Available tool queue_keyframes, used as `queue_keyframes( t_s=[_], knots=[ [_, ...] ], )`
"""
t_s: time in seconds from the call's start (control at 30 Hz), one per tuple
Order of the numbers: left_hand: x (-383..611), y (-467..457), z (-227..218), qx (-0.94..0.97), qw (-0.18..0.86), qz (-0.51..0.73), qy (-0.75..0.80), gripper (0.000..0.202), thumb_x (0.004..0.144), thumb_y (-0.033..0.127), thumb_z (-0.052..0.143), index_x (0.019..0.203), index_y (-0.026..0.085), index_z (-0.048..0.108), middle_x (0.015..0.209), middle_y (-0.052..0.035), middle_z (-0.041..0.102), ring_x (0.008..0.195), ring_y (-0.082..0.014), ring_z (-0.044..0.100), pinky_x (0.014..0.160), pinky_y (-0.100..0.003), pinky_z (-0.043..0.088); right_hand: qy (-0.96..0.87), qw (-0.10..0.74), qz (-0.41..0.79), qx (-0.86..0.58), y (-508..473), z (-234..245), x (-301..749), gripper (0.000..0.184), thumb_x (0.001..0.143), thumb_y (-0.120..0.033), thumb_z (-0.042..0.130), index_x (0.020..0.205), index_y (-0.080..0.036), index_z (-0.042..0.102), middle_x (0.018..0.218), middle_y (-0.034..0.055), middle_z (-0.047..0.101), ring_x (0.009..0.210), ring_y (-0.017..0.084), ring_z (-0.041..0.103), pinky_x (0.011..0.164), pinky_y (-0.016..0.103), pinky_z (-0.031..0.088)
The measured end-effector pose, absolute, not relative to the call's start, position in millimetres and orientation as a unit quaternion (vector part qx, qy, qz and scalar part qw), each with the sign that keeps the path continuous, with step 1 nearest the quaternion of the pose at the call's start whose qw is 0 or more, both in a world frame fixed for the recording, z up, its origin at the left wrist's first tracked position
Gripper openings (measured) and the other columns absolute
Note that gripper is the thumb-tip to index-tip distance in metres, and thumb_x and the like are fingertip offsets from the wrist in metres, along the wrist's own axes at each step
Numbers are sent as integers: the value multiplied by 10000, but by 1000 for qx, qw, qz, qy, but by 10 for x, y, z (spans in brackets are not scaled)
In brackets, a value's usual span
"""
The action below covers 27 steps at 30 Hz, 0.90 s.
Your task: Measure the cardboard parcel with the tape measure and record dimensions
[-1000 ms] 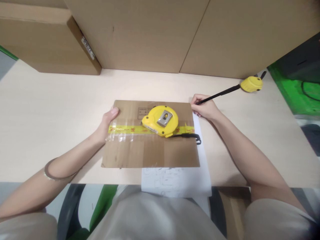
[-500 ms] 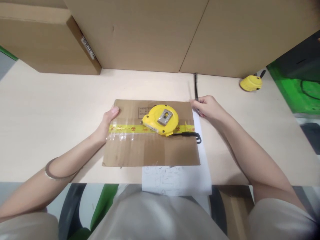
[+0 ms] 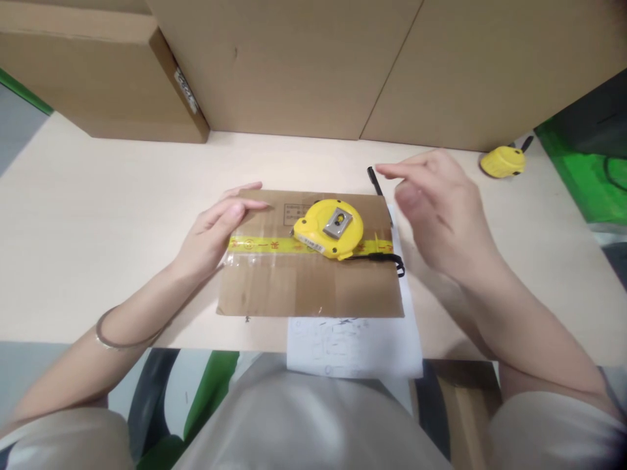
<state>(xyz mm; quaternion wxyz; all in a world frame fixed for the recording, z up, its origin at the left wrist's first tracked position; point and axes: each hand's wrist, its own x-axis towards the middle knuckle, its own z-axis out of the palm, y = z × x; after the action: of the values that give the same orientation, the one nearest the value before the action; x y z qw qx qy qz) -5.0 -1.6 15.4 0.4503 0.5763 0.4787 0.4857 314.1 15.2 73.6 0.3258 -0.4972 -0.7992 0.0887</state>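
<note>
A flat cardboard box (image 3: 264, 287) with yellow printed packing tape across it lies in front of me. On top of it sits a yellow tape measure (image 3: 318, 228), its metal belt clip facing up and its black wrist strap (image 3: 377, 257) trailing right. My left hand (image 3: 215, 228) rests on the box's upper left edge, fingers stretched out. Off the box's right side, my right hand (image 3: 435, 202) is raised with thumb and index finger apart, nothing visible between them. A black pen (image 3: 375, 180) lies beside it, partly hidden behind the box's upper right corner.
Under the box a sheet of paper with drawn lines (image 3: 355, 349) overhangs the table's (image 3: 88, 261) front edge. A second yellow tape measure (image 3: 503, 161) is at the back right. Large cardboard boxes (image 3: 294, 72) line the back, with another box (image 3: 98, 85) at the left.
My right hand has let go of the pen and lifted away to the right; the pen now lies tilted. The fingers of my left hand have slid onto the box's top.
</note>
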Motion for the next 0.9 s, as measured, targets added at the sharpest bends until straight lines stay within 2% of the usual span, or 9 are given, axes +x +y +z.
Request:
queue_keyframes(
  t_s=[0.1,0.17,0.23,0.3,0.4,0.53,0.67,0.8,0.9],
  knots=[
    [-48,-36,183,573,471,467,482,317,990,525,630,1036,281,826,1467,-35,686,1488,-346,524,1280,-602,387,-856,265,106,-431,-27,816,2923,586,947,-704,588,1164,-180,733,1247,164,717,1192,381,638,1029,602,487],
    [-38,-28,170,558,501,470,465,452,1023,609,514,1089,277,815,1455,-42,697,1415,-334,596,1241,-595,444,-849,265,188,-417,-90,808,2828,536,839,-617,789,1162,-208,660,1257,132,722,1187,354,662,997,560,547],
    [-28,-10,150,549,535,475,432,581,1027,684,411,1093,268,812,1408,-55,725,1345,-322,652,1185,-566,512,-814,289,310,-397,-108,792,2771,529,824,-508,847,1184,-253,554,1278,96,715,1143,289,702,918,464,615],
    [-24,7,131,549,555,476,405,613,1019,706,391,1084,266,812,1366,-61,746,1328,-312,665,1169,-533,532,-788,311,385,-366,-84,801,2729,553,856,-409,832,1263,-285,479,1288,71,688,1114,241,717,892,406,636],
    [-28,16,99,556,557,473,397,604,1037,681,372,1128,263,799,1326,-60,758,1341,-289,657,1222,-509,481,-824,290,348,-341,-4,876,2643,643,857,-289,808,1408,-292,478,1258,60,652,1124,236,693,965,410,613],
    [-23,9,49,543,556,476,412,674,1056,691,284,1174,243,774,1284,-62,768,1346,-277,655,1248,-502,443,-893,174,251,-332,72,979,2461,394,927,-304,721,1301,-233,618,1202,90,654,1012,244,672,886,406,592],
    [6,37,16,531,569,485,398,749,1042,728,220,1132,217,760,1223,-65,780,1354,-295,650,1244,-497,447,-910,173,196,-321,89,1006,2275,356,984,-327,664,1284,-162,566,1210,105,684,984,228,676,878,371,556],
    [40,60,40,513,560,537,367,603,1062,655,301,1171,218,702,1198,-70,780,1349,-311,645,1164,-496,519,-910,199,234,-280,133,1088,2114,424,997,-258,602,1396,-219,462,1339,43,662,975,161,672,832,297,525],
    [57,38,89,489,588,541,350,481,1071,563,357,1116,215,686,1081,-71,783,1159,-289,721,1077,-483,575,-919,186,257,-235,148,1164,1980,452,971,-186,569,1409,-256,481,1402,9,646,1055,154,660,874,291,507]
  ],
)
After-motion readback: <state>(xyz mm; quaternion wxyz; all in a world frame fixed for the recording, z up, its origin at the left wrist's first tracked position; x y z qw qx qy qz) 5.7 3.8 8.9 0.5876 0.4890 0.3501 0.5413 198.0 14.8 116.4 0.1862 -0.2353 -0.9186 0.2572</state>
